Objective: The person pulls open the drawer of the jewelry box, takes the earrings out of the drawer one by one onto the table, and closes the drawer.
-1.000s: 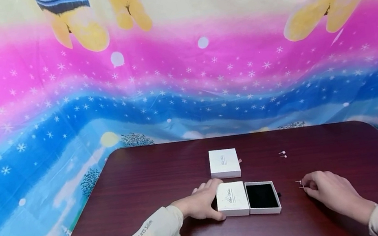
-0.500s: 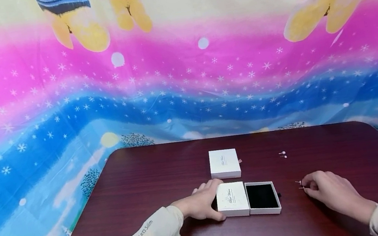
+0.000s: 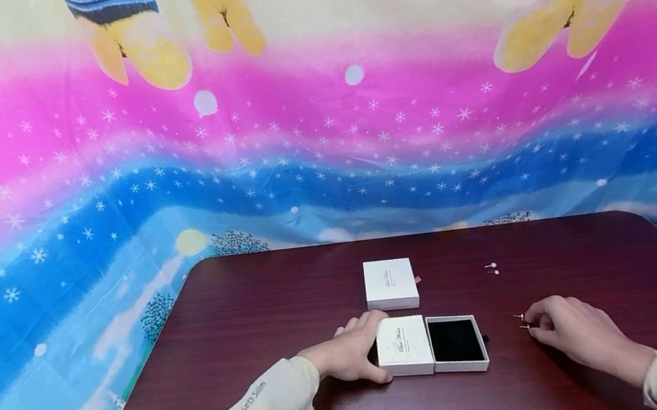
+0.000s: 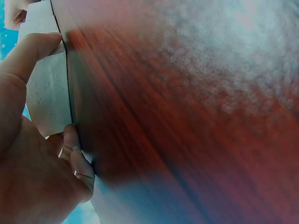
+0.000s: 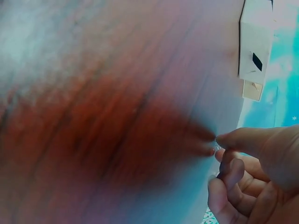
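My left hand [image 3: 349, 356] grips the outer sleeve of a white box [image 3: 402, 346] from its left side, thumb at the near edge and fingers round the far one. The left wrist view shows this thumb and curled fingers against the box's side. From the sleeve's right end a drawer [image 3: 486, 352] with a black lining is pulled out. My right hand [image 3: 581, 333] is low over the table to the right, thumb and forefinger curled at a pair of small stud earrings [image 3: 520, 316]. In the right wrist view the fingertips mostly hide them.
A second white box [image 3: 390, 283], closed, with a small pull tab, sits behind the first. Two pearl stud earrings [image 3: 493, 268] lie at the back right. The dark wood table [image 3: 265, 294] ends at a printed cloth backdrop [image 3: 316, 128].
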